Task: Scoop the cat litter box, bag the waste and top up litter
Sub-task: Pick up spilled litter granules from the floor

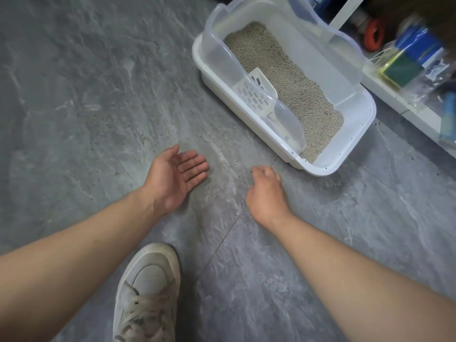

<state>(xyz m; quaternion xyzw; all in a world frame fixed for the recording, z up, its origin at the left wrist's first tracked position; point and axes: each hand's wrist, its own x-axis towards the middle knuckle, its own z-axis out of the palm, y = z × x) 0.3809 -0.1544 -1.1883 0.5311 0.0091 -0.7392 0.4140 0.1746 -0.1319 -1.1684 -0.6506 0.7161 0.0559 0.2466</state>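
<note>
A white litter box (360, 144) with a clear high rim stands on the grey floor at the upper right, holding beige litter (291, 77). A white slotted scoop (259, 95) leans inside its near left wall. Loose litter grains (237, 166) lie scattered on the floor in front of the box. My left hand (177, 176) is held palm up, fingers straight, just above the floor. My right hand (266, 191) is palm down with fingers curled, fingertips at the scattered grains; whether it pinches any is hidden.
A low white shelf (399, 102) at the right edge carries plastic-bagged sponges (404, 67) and blue packages. An orange cord (372, 35) lies behind it. My white sneaker (148, 292) is planted at the bottom centre on the grey marbled floor (74, 95).
</note>
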